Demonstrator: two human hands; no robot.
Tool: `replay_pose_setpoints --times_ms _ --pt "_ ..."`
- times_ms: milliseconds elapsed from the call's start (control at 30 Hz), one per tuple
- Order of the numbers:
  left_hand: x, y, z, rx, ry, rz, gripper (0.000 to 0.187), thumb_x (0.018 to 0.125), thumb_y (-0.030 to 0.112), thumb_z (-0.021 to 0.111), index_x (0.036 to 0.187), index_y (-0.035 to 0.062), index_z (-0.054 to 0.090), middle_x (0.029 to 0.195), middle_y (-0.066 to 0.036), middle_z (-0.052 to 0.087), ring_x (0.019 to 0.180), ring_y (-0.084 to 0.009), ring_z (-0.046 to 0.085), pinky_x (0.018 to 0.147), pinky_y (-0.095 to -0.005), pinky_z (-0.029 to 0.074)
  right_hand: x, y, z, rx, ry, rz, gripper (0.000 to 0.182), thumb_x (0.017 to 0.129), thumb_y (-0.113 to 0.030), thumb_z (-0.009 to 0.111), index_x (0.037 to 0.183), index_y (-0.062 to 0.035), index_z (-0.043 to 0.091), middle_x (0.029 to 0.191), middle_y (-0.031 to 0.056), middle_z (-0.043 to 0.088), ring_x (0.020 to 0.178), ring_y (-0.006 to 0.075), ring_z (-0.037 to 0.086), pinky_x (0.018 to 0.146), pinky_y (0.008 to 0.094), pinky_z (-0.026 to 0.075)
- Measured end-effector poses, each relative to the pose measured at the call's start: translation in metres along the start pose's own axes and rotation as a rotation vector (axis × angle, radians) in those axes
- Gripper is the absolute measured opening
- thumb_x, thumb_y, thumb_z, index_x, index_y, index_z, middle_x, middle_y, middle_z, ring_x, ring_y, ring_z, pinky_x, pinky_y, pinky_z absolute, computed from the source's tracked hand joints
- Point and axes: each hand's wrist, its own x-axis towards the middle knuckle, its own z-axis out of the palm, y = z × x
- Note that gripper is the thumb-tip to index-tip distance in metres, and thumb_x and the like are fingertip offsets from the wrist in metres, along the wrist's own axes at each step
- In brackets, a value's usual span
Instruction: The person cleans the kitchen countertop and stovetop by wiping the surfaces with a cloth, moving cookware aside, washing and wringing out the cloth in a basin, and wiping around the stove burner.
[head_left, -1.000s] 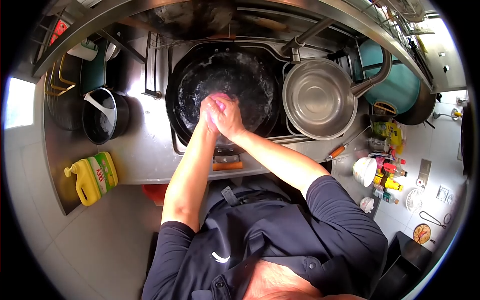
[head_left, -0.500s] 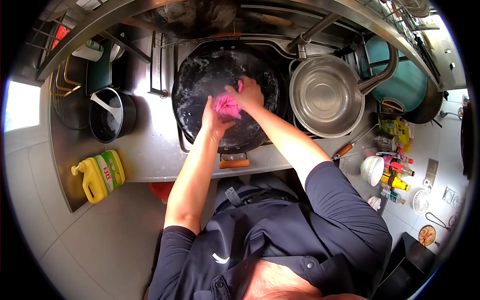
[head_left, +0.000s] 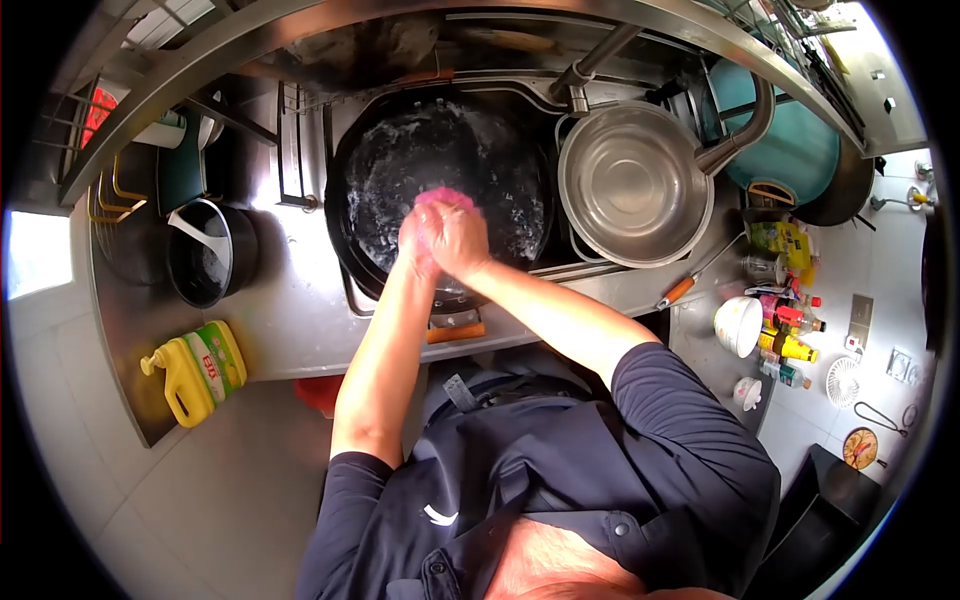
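A bunched pink cloth (head_left: 445,196) is squeezed between my two hands over the large black pan (head_left: 500,140), whose surface is streaked with whitish marks. My left hand (head_left: 417,240) is closed on the cloth from the left side. My right hand (head_left: 459,238) presses against it from the right, its fingers wrapped round the cloth. Only the cloth's upper edge shows; the hands hide the rest. The pan's wooden handle (head_left: 455,332) points toward me at the counter's front edge.
A steel pan (head_left: 630,180) sits right of the black pan. To the left are a dark pot (head_left: 205,270) with a white-handled utensil and a yellow jug (head_left: 195,370). A white bowl (head_left: 738,326) and bottles stand at the right. A metal rack frame (head_left: 420,12) crosses the top.
My hands have come together round the pink cloth, which was spread between them further up. The view has shifted slightly.
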Motion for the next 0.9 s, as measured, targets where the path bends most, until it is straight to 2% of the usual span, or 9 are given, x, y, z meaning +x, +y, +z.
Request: replay_pose_setpoints --times_ms 133,333,367,467,500,600,667,767,900 --pt "-0.018 -0.007 0.032 0.179 0.585 0.099 0.031 0.105 0.023 0.037 0.122 0.0069 0.057 0.122 -0.011 0.062 0.113 -0.0268 0.059 0.101 -0.045 0.048 0.024 0.031 0.004 -0.17 -0.2 0.191 0.033 0.093 -0.037 0.058 0.08 -0.0085 0.069 0.089 0.0138 0.071 0.082 0.0375 0.068 0.073 0.0492 0.054" --pt "-0.037 0.013 0.04 0.297 0.607 -0.007 0.047 0.104 0.038 0.041 0.139 0.0072 0.047 0.142 -0.013 0.05 0.135 -0.0334 0.043 0.112 -0.0609 0.03 0.034 0.074 0.014 -0.394 0.007 0.041 0.04 0.092 -0.045 0.059 0.086 -0.007 0.066 0.084 0.0165 0.068 0.082 0.036 0.068 0.075 0.0501 0.053" --pt "-0.036 0.016 0.048 0.328 0.604 -0.089 0.059 0.101 0.05 0.041 0.14 0.0068 0.046 0.147 -0.013 0.044 0.141 -0.0334 0.034 0.112 -0.0642 0.025 0.032 0.072 0.016 -0.448 -0.119 0.207 0.044 0.089 -0.046 0.063 0.107 -0.0062 0.065 0.092 0.0142 0.072 0.088 0.0327 0.07 0.081 0.046 0.054" --pt "-0.029 0.021 0.053 0.218 0.526 -0.255 0.065 0.1 0.057 0.037 0.139 0.0059 0.047 0.146 -0.016 0.046 0.14 -0.0348 0.036 0.112 -0.0617 0.028 0.036 0.065 0.018 -0.074 -0.479 0.707 0.045 0.089 -0.045 0.063 0.109 -0.0042 0.066 0.098 0.0158 0.073 0.091 0.0343 0.07 0.083 0.0434 0.054" --pt "-0.026 0.019 0.054 0.217 0.518 -0.26 0.065 0.1 0.057 0.037 0.139 0.0059 0.047 0.146 -0.016 0.046 0.14 -0.0348 0.036 0.112 -0.0617 0.028 0.027 0.058 0.02 0.285 -0.321 0.722 0.047 0.09 -0.046 0.063 0.108 -0.0032 0.068 0.105 0.0178 0.072 0.095 0.0356 0.069 0.083 0.0423 0.053" --pt "-0.009 0.012 0.026 0.039 0.359 -0.139 0.065 0.099 0.059 0.036 0.126 0.0041 0.056 0.127 -0.018 0.06 0.121 -0.036 0.055 0.108 -0.0538 0.039 0.016 0.011 -0.002 0.296 -0.287 0.512 0.041 0.089 -0.046 0.064 0.091 -0.0053 0.069 0.091 0.0146 0.071 0.087 0.0356 0.068 0.075 0.044 0.054" --pt "0.014 0.019 -0.057 -0.061 -0.258 -0.244 0.061 0.099 0.06 0.037 0.114 0.0049 0.06 0.121 -0.018 0.061 0.111 -0.0295 0.059 0.098 -0.0436 0.047 -0.007 -0.021 -0.015 0.326 -0.214 0.393 0.033 0.092 -0.04 0.063 0.098 -0.0077 0.068 0.087 0.0182 0.07 0.084 0.0376 0.068 0.072 0.0457 0.054" --pt "-0.01 -0.008 -0.016 0.14 -0.122 0.101 0.044 0.099 0.045 0.046 0.102 0.0038 0.062 0.116 -0.016 0.062 0.102 -0.0293 0.06 0.092 -0.0402 0.05 -0.014 -0.033 -0.01 0.256 -0.028 0.094 0.028 0.092 -0.037 0.063 0.097 -0.0099 0.067 0.083 0.0177 0.069 0.083 0.0372 0.068 0.071 0.0464 0.054" --pt "-0.023 -0.001 0.042 0.174 0.33 -0.021 0.033 0.103 0.027 0.044 0.122 0.0043 0.058 0.119 -0.014 0.063 0.109 -0.031 0.059 0.1 -0.0404 0.048 0.001 0.006 -0.001 0.069 -0.02 0.135 0.02 0.09 -0.035 0.065 0.092 -0.0156 0.071 0.093 0.0145 0.069 0.092 0.0373 0.066 0.076 0.0498 0.054"
